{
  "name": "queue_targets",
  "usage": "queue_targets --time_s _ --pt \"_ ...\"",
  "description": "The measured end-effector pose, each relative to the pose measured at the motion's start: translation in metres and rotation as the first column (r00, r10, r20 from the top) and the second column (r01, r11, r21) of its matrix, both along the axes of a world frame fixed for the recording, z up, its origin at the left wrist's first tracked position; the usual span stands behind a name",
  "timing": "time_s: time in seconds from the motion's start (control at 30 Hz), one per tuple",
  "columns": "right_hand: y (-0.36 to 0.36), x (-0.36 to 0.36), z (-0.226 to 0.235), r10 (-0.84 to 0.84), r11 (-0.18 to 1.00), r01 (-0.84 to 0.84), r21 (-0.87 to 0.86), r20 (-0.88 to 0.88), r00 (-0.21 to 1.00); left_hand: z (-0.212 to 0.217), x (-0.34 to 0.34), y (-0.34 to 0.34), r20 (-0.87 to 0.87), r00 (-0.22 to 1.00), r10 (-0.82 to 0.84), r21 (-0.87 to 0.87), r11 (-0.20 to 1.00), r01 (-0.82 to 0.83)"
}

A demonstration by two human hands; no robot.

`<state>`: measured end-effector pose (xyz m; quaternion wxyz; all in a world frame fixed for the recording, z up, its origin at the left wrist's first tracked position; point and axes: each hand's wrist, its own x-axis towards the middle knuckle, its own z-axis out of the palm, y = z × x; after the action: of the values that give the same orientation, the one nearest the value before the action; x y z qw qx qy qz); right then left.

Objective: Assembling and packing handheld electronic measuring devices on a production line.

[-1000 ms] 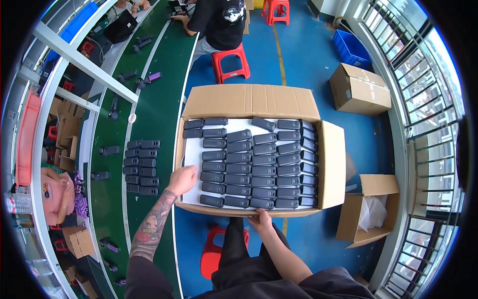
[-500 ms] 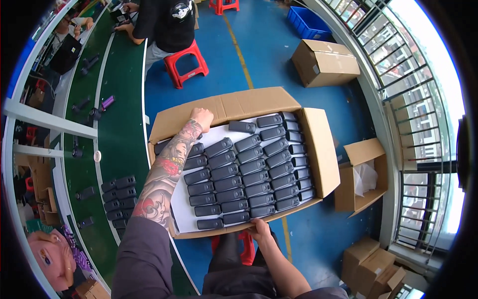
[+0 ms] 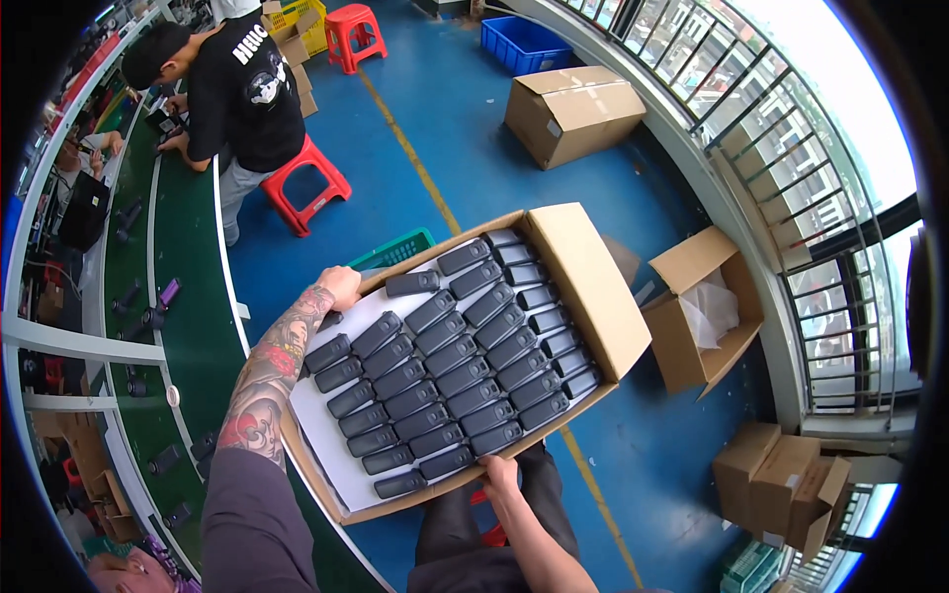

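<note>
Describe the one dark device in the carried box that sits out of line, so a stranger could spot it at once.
Start at the big open cardboard box held by the left hand and right hand, filled with rows of dark handheld devices on a white sheet. Go to the far edge near the left hand: the lone device lies there apart, ahead of the tidy rows.

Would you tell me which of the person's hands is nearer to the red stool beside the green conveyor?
Left. The left hand grips the carton's far corner, just below the red stool. The right hand holds the near edge, much farther away.
</note>
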<state>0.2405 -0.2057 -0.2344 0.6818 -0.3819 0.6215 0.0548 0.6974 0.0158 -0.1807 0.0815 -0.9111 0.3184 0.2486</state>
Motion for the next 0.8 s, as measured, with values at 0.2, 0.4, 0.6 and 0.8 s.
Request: queue_targets --time_s 0.2,0.4,0.6,0.8 --pt "-0.016 -0.002 0.064 0.142 0.986 -0.137 -0.092 0.051 0.989 0.050 -0.020 0.015 -0.115 0.989 -0.097 0.026 0.995 0.101" --pt "-0.101 0.027 0.149 0.374 0.917 -0.371 -0.147 -0.006 0.927 0.142 -0.041 -0.021 -0.143 0.990 0.007 0.055 0.998 0.001" --pt "-0.186 0.081 0.169 0.594 0.793 -0.578 -0.190 0.032 0.804 0.182 -0.099 -0.005 -0.145 0.918 0.370 0.077 0.929 -0.362" --pt "-0.358 0.257 0.190 0.853 0.514 -0.809 -0.284 0.070 0.518 0.182 -0.125 -0.094 -0.120 0.757 0.642 -0.114 0.749 -0.653"
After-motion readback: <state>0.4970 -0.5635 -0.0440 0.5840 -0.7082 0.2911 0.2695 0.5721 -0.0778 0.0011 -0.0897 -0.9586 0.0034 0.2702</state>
